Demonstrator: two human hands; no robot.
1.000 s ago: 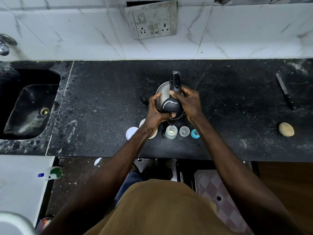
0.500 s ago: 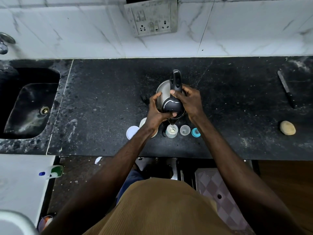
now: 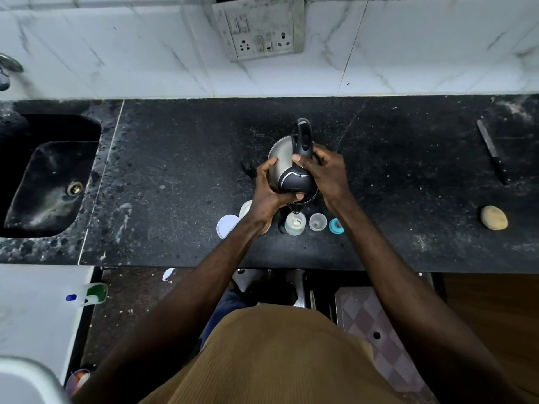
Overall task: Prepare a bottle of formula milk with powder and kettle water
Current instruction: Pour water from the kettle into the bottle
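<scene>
At the centre of the frame my right hand is wrapped round the black handle of the kettle, thumb laid along it. My left hand curls round its steel body and lid edge. The kettle is tilted, spout just above the open bottle, which stands on the dark counter with a clear cap and a teal ring to its right.

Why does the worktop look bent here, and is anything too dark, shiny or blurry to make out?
Head view throughout: the wide-angle lens bows the black counter's straight edges, most toward the sides; the sink lies in deep shadow; the kettle's steel side shows only a dull sheen, no harsh glare; the white thing in the lower left corner is blurred beyond naming.
</scene>
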